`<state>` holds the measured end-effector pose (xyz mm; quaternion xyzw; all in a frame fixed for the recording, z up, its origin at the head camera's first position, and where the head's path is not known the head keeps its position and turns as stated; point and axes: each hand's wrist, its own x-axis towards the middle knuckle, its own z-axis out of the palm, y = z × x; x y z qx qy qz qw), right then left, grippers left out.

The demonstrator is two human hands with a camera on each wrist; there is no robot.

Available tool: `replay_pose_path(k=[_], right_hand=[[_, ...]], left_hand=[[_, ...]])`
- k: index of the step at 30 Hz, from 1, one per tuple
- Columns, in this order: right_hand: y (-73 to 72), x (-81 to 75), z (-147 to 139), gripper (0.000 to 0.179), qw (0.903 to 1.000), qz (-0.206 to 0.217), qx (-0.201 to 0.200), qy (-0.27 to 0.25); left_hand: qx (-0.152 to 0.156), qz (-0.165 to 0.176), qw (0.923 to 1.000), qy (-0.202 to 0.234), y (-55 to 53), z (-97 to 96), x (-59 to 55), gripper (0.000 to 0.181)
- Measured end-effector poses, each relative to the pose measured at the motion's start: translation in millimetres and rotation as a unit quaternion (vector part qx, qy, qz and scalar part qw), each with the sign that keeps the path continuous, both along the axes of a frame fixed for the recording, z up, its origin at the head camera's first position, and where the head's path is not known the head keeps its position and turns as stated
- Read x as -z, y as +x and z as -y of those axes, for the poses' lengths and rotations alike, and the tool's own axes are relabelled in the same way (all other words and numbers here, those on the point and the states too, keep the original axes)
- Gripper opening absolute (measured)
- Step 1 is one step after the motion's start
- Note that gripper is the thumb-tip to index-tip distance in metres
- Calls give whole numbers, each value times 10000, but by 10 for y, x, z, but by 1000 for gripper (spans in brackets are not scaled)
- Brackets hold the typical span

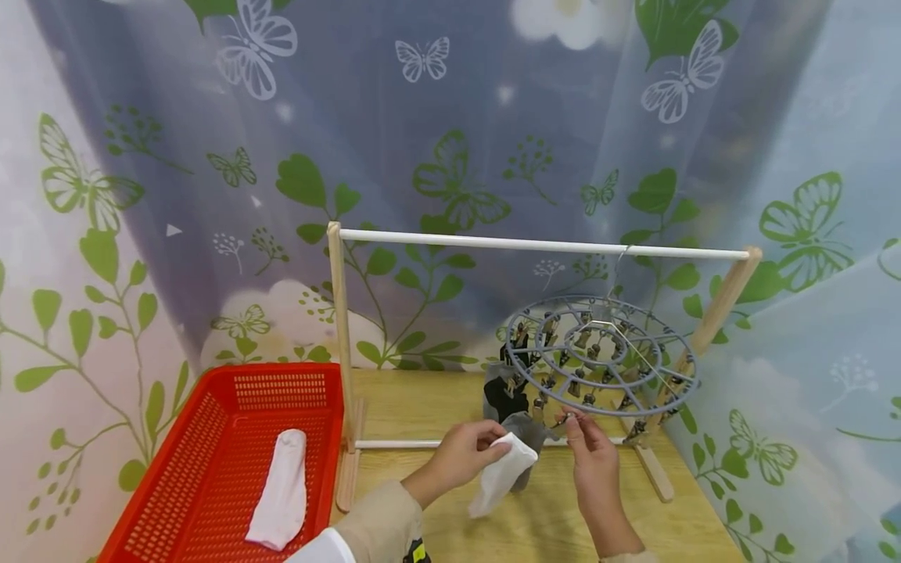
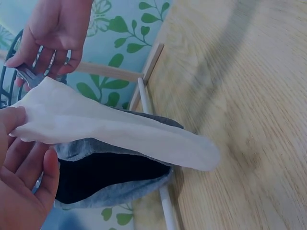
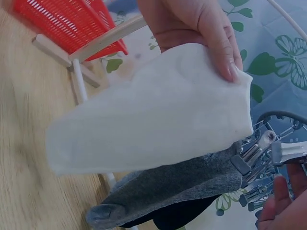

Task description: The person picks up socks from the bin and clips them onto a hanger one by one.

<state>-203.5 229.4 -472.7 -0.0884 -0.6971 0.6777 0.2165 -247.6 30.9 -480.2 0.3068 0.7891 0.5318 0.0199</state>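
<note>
A white sock (image 1: 504,474) hangs from my left hand (image 1: 461,460), its cuff pinched between thumb and fingers. My right hand (image 1: 594,465) pinches a metal clip (image 3: 290,152) at the near edge of the round grey drying hanger (image 1: 601,356). In the right wrist view the sock's cuff lies close to that clip, apart from it. Just behind the white sock, a grey sock (image 3: 192,179) hangs clipped to the hanger, with black socks (image 1: 505,397) beside it.
A red basket (image 1: 204,453) at the left holds another white sock (image 1: 280,491). The hanger hooks onto the white top bar (image 1: 457,241) of a wooden-legged rack on the wooden table (image 1: 408,399). Several clips dangle from its rings. A patterned curtain hangs behind.
</note>
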Motion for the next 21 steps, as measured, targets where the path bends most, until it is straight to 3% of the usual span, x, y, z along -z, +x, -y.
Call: replay_pose_path(k=[11, 16, 21], right_hand=[[-74, -19, -6, 37, 9986, -186, -487, -123], [-51, -39, -9, 36, 9981, -180, -581, 34], [-53, -51, -10, 35, 9980, -197, -593, -6]], left_hand=[[-27, 29, 10000, -35, -34, -111, -28, 14], [-57, 231, 9997, 28, -38, -170, -30, 13], [-129, 187, 9997, -84, -59, -209, -52, 13]])
